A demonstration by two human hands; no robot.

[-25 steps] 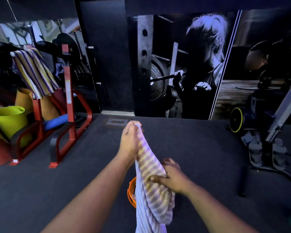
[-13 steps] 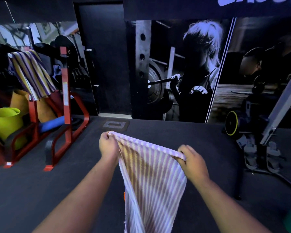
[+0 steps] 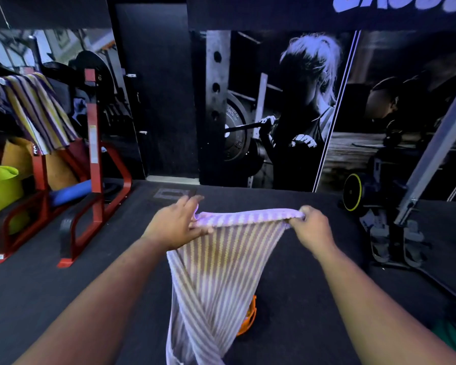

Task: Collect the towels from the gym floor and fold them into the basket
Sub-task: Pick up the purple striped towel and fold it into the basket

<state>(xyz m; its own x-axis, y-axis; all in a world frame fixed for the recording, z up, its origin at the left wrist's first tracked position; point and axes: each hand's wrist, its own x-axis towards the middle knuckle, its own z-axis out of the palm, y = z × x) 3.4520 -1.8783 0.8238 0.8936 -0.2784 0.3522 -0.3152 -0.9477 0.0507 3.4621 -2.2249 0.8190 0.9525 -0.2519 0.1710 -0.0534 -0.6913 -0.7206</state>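
Both hands grasp striped towel (image 3: 216, 272) top edge: left grip (image 3: 175, 225) pinching, right grip (image 3: 311, 227) clenched; towel hangs below, covering orange basket (image 3: 248, 320).

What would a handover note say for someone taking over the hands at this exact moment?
Left hand: pinches one top corner of the striped towel, other fingers spread.
Right hand: grips the other top corner.
Towel hangs spread between both hands, lower part twisted, above the orange basket, which it mostly hides.
Done: this towel is off the floor.
Left: fold it and put it in the basket; a second striped towel hangs on the red rack.
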